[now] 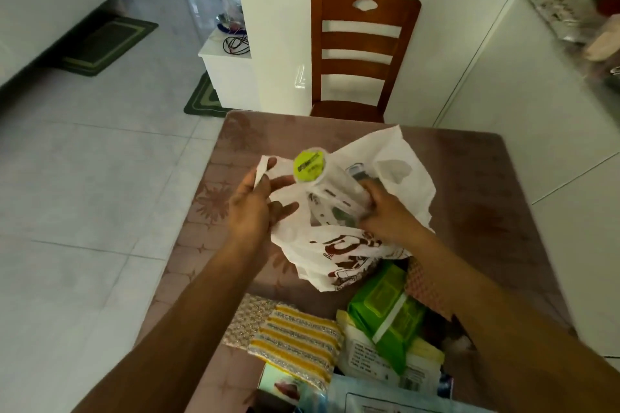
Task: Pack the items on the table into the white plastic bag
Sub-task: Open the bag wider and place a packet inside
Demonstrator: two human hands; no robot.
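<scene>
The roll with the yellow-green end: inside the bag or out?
Partly in: the right hand holds the roll tilted, its lower end within the bag's mouth.

**Bag at centre, loose items along the near edge**

The plastic bag (pixel 349 245) lies in the middle of the surface (pixel 486 211). A tube-shaped container (pixel 330 186) sits tilted at the bag's mouth, between the left hand (pixel 253 208) and the right hand (pixel 391 214). Nearer the person lie a striped cloth (pixel 295 339) on the left and a wipes pack (pixel 389 315) on the right, atop other packets (pixel 385 365). A chair (pixel 362 54) stands behind the surface's far edge.
</scene>
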